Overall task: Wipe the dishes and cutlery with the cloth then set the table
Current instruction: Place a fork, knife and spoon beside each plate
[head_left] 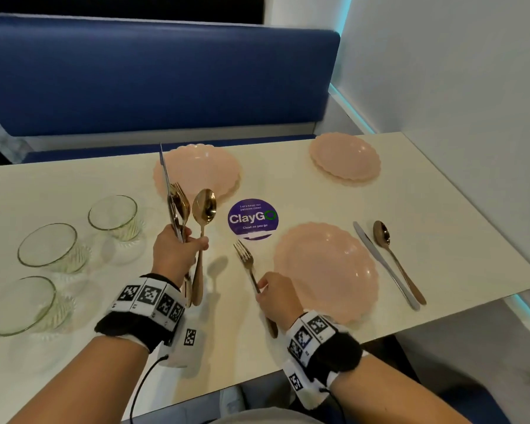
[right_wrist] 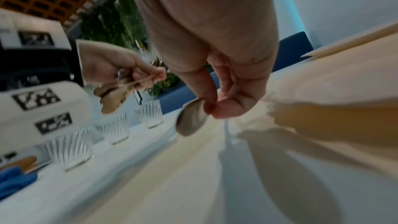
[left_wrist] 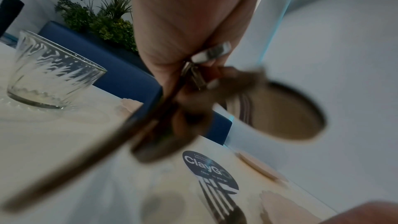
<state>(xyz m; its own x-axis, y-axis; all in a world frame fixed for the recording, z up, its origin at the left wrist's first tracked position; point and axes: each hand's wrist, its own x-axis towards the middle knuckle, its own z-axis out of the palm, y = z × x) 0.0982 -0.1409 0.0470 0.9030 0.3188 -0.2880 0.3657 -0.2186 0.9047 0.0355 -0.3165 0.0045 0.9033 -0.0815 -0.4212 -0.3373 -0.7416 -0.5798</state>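
My left hand [head_left: 193, 240] grips a bundle of cutlery [head_left: 181, 209] upright above the table: a silver knife, gold forks and a gold spoon [head_left: 204, 206]. My right hand [head_left: 262, 289] pinches the handle of a gold fork [head_left: 245, 258], which lies just left of the near pink plate [head_left: 325, 270]. A knife [head_left: 383, 261] and a gold spoon [head_left: 395, 261] lie right of that plate. In the right wrist view the thumb and fingers [right_wrist: 215, 108] close on the fork's handle end [right_wrist: 191, 117], and a blue cloth [right_wrist: 15, 180] lies at the lower left.
Two more pink plates [head_left: 196, 172] [head_left: 344, 156] sit along the far edge of the white table [head_left: 441, 209]. Three ribbed glasses [head_left: 114, 217] [head_left: 48, 246] [head_left: 20, 304] stand at the left. A round purple sticker [head_left: 253, 218] marks the middle. A blue bench [head_left: 153, 81] runs behind.
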